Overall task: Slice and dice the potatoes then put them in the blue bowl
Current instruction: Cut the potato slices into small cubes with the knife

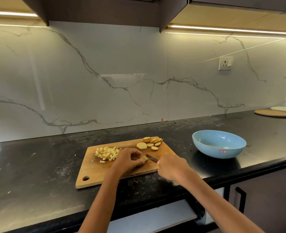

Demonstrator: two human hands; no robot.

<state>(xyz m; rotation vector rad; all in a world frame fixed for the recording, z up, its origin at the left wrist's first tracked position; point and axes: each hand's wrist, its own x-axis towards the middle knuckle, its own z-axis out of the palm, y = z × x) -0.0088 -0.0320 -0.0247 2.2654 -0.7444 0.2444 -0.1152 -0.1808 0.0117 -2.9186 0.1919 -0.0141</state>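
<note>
A wooden cutting board [95,172] lies on the black counter. A heap of diced potato [107,153] sits on its far left part, and several round potato slices [151,142] lie at its far right corner. My left hand [128,161] pinches a potato piece [143,159] against the board's middle. My right hand [171,167] grips a knife whose blade [151,158] points left and meets that piece. The blue bowl [218,143] stands on the counter to the right of the board, with nothing visible inside it.
Two flat round plates [275,113] lie at the far right of the counter. A wall socket [225,63] is on the marble backsplash. The counter's front edge runs just below the board, with a dark cabinet handle [241,199] beneath.
</note>
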